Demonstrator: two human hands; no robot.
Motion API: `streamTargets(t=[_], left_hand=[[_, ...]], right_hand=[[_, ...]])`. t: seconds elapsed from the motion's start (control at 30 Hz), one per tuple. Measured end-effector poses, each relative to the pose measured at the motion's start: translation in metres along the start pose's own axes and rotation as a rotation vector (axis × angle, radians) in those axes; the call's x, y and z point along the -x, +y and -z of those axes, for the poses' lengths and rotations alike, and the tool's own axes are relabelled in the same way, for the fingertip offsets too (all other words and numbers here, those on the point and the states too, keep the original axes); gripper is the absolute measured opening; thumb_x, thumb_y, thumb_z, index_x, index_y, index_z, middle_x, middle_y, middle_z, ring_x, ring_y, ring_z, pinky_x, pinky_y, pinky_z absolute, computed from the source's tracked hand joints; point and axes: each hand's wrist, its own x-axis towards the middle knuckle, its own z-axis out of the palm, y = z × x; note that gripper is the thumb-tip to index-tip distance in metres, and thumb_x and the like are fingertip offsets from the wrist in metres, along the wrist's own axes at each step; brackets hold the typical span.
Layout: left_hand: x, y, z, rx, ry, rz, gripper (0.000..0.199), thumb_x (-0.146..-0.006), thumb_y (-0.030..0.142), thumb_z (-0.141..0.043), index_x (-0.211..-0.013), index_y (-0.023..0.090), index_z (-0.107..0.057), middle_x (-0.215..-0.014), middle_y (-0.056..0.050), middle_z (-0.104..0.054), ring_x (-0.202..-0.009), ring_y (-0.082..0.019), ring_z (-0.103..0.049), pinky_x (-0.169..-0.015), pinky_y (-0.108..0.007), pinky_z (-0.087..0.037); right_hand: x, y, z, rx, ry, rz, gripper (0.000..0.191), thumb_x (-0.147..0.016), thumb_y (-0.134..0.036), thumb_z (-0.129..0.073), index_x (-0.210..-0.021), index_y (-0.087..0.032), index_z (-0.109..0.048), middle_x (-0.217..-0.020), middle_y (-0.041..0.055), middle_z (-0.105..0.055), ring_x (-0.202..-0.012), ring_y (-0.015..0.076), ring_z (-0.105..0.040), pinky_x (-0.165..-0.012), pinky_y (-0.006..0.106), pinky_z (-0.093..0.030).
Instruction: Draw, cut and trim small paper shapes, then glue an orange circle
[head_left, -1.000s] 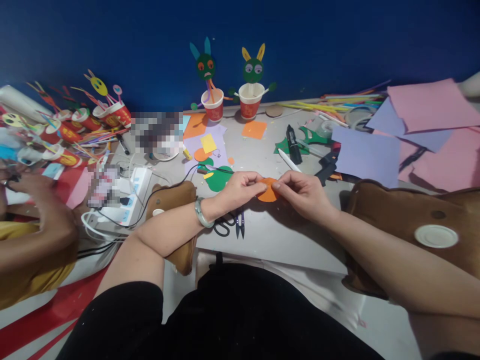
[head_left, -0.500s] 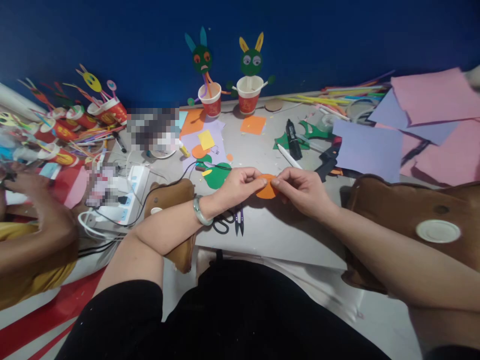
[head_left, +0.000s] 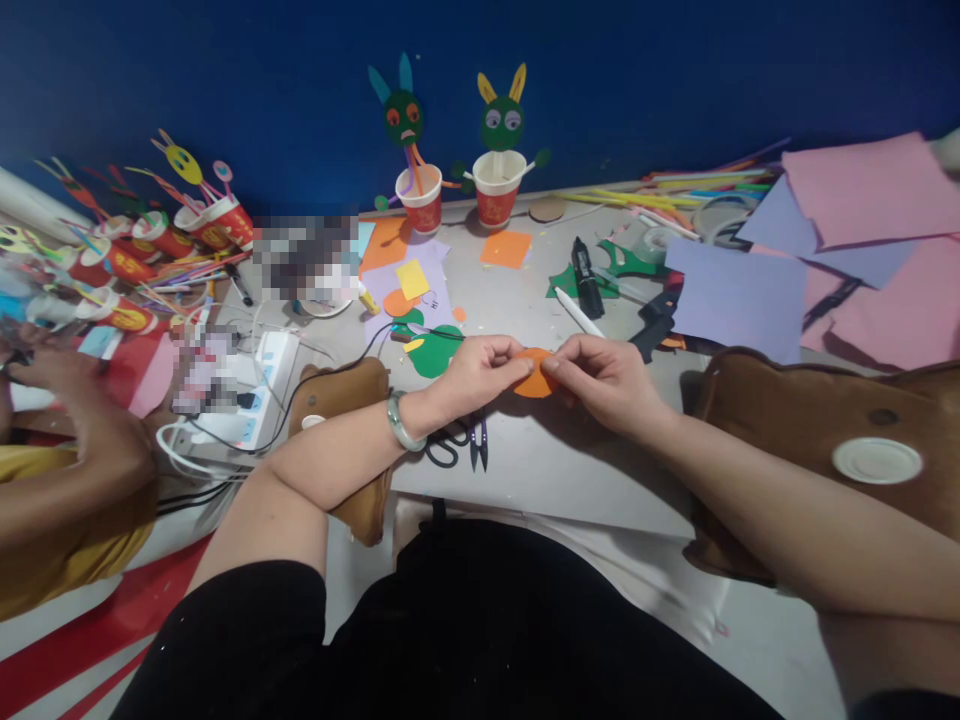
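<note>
An orange paper disc (head_left: 535, 378) is held above the table's front part, pinched from both sides. My left hand (head_left: 486, 372) grips its left edge between thumb and fingers, and my right hand (head_left: 600, 378) grips its right edge the same way. Black-handled scissors (head_left: 442, 448) and small purple-handled snips (head_left: 478, 445) lie below my left hand. Green paper circles (head_left: 436, 352) rest just behind it. A white pen (head_left: 576, 312) and a black marker (head_left: 586, 278) lie behind my right hand.
Two paper cups (head_left: 420, 200) with green-headed figures stand at the back. Purple sheets (head_left: 735, 295) and pink sheets (head_left: 862, 190) lie at right. Brown cushions (head_left: 795, 420) flank my arms. A power strip (head_left: 274, 385) and another person's arm (head_left: 82, 440) are at left.
</note>
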Motion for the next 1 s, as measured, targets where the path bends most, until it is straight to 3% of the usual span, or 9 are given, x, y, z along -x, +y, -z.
streamTargets(t=[0.2, 0.4, 0.63, 0.87, 1.0], left_hand=[[-0.0012, -0.0020, 0.0010, 0.034, -0.018, 0.005, 0.008, -0.076, 0.021, -0.063, -0.071, 0.015, -0.061, -0.062, 0.004, -0.059, -0.055, -0.005, -0.050, -0.051, -0.017, -0.036], [-0.0027, -0.0039, 0.0009, -0.004, -0.020, -0.052, 0.031, -0.080, 0.042, -0.073, -0.069, 0.016, -0.059, -0.061, 0.003, -0.057, -0.055, -0.005, -0.048, -0.050, -0.019, -0.035], [-0.0025, -0.0077, 0.0026, -0.021, -0.017, -0.078, 0.020, -0.079, 0.034, -0.065, -0.071, 0.016, -0.060, -0.062, 0.003, -0.056, -0.057, -0.006, -0.047, -0.052, -0.019, -0.035], [-0.0027, -0.0050, 0.0044, -0.053, -0.056, -0.077, 0.046, -0.077, 0.057, -0.080, -0.073, 0.017, -0.058, -0.064, 0.003, -0.056, -0.057, -0.006, -0.045, -0.051, -0.020, -0.033], [-0.0034, -0.0078, 0.0048, -0.101, -0.081, -0.094, 0.041, -0.085, 0.054, -0.073, -0.075, 0.017, -0.058, -0.064, 0.003, -0.056, -0.056, -0.006, -0.044, -0.052, -0.020, -0.034]], right_hand=[[-0.0004, 0.0020, 0.0005, 0.024, 0.012, 0.011, 0.039, -0.087, -0.050, -0.081, -0.067, -0.022, -0.063, -0.051, -0.0021, -0.058, -0.044, 0.0099, -0.048, -0.046, 0.026, -0.035], [0.0001, 0.0031, 0.0012, 0.011, 0.004, -0.002, 0.037, -0.087, -0.048, -0.081, -0.068, -0.022, -0.062, -0.051, -0.0019, -0.059, -0.044, 0.0098, -0.049, -0.045, 0.026, -0.035], [-0.0004, 0.0017, 0.0017, 0.019, 0.012, -0.005, 0.035, -0.087, -0.045, -0.080, -0.068, -0.022, -0.062, -0.053, -0.0013, -0.060, -0.044, 0.0104, -0.050, -0.045, 0.026, -0.036], [-0.0028, 0.0058, 0.0046, 0.015, -0.045, -0.019, 0.038, -0.089, -0.052, -0.078, -0.072, -0.021, -0.063, -0.051, -0.0017, -0.059, -0.044, 0.0105, -0.049, -0.045, 0.026, -0.036], [-0.0056, 0.0087, 0.0074, 0.073, -0.077, -0.049, 0.040, -0.088, -0.055, -0.080, -0.073, -0.021, -0.064, -0.050, -0.0016, -0.059, -0.043, 0.0108, -0.049, -0.044, 0.025, -0.035]])
